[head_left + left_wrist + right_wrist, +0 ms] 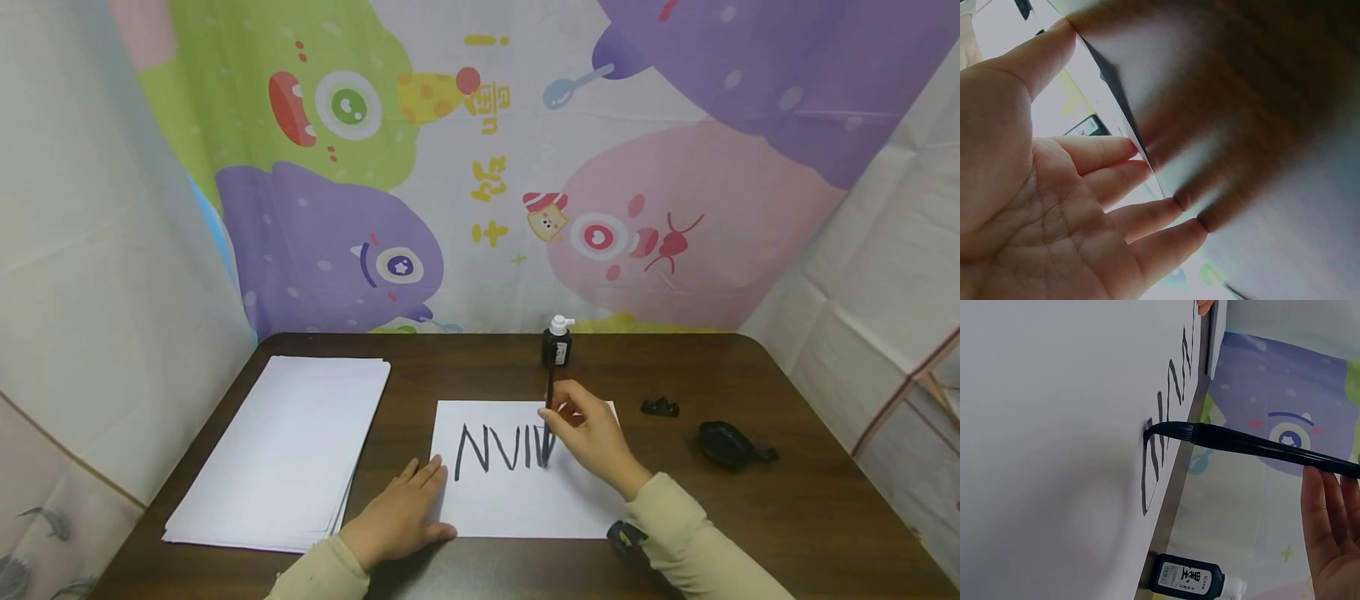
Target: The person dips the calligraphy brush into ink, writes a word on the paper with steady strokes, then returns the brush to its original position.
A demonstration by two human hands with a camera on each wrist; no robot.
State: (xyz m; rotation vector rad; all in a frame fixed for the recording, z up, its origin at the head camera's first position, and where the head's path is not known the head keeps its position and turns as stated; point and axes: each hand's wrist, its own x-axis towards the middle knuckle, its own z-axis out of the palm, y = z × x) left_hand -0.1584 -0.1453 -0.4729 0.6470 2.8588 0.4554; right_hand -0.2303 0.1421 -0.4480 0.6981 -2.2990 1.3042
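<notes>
My right hand [592, 429] pinches a dark writing brush [1235, 439] by its handle, nearly upright over a white sheet of paper [525, 508]. The bent, inky bristles touch the sheet at the lower end of the last stroke, as the right wrist view shows. Black brush strokes [495, 448] that read like N, V, I and a partly hidden letter run across the upper half. At the sheet's left edge, my left hand [397, 512] lies with extended fingers, fingertips on the paper and thumb near its lower corner.
Behind the sheet stands a black ink bottle [557, 353] with a white pump-like cap. To the right are a small black brush rest [660, 407] and a black ink dish [726, 444] with a handle. A stack of white paper [288, 450] lies at the left.
</notes>
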